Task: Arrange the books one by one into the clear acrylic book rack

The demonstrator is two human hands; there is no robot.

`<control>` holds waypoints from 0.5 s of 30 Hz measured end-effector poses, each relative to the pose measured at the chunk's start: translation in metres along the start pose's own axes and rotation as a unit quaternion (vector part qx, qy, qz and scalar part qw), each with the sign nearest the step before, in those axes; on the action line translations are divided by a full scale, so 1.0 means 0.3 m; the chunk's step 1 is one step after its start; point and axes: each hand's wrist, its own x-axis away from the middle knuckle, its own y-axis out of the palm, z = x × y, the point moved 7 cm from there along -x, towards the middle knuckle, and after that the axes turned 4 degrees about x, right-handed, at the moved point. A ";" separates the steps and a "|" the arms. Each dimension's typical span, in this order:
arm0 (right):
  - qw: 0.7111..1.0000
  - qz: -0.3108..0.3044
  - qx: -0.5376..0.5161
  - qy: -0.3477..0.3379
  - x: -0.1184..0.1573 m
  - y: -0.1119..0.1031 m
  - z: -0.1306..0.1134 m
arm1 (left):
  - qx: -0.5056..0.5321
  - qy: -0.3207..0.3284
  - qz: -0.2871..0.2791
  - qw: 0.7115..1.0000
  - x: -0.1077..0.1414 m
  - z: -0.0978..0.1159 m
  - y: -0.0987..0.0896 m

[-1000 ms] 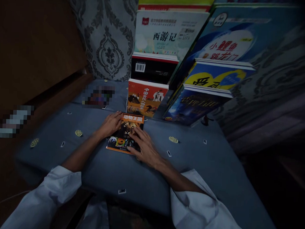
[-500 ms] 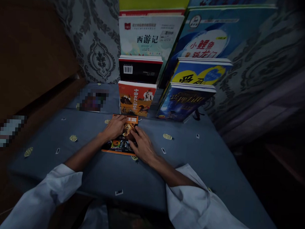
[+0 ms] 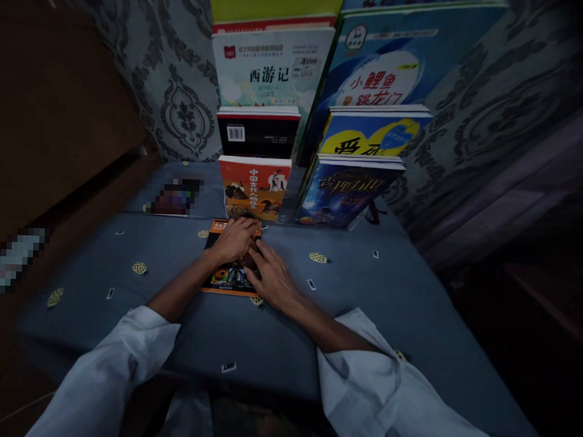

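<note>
A small book [image 3: 232, 278] with a black picture cover and orange bands lies closed on the blue cloth. Across its upper part rests my left hand [image 3: 236, 239], palm down, fingers stretched toward the upper right corner. My right hand [image 3: 274, 279] lies at the book's right edge, fingers extended over the cover and touching it. Between them the hands hide much of the cover picture. Just behind the book stands an orange-red book [image 3: 259, 185] at the front of an upright row.
Behind stand more books in two columns, including a black one [image 3: 260, 136], a pale one [image 3: 278, 59], a blue one [image 3: 345, 192] and a blue-yellow one [image 3: 366, 129]. A pixelated flat item [image 3: 172, 195] lies at left. Patterned fabric [image 3: 180, 112] hangs at the back.
My left hand has slid right across the book's cover, uncovering its upper left corner. My right hand has stayed at the right edge. The view has shifted slightly.
</note>
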 end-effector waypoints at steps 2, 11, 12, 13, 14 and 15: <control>1.000 0.001 0.000 0.002 -0.001 0.000 0.002 | 0.019 0.004 0.007 1.000 0.009 -0.006 0.004; 1.000 -0.009 0.013 -0.007 -0.001 -0.007 0.000 | 0.065 0.015 0.034 0.997 0.137 -0.072 -0.011; 1.000 -0.011 0.018 -0.007 -0.009 -0.011 0.000 | 0.065 0.006 0.044 0.997 0.155 -0.085 -0.019; 1.000 -0.013 0.023 -0.006 -0.021 -0.016 0.002 | 0.064 -0.006 0.055 0.996 0.171 -0.098 -0.026; 0.999 -0.017 0.030 -0.003 -0.037 -0.020 0.007 | 0.062 -0.021 0.064 0.996 0.186 -0.112 -0.032; 0.999 -0.024 0.038 0.001 -0.056 -0.023 0.013 | 0.060 -0.039 0.072 0.995 0.198 -0.126 -0.036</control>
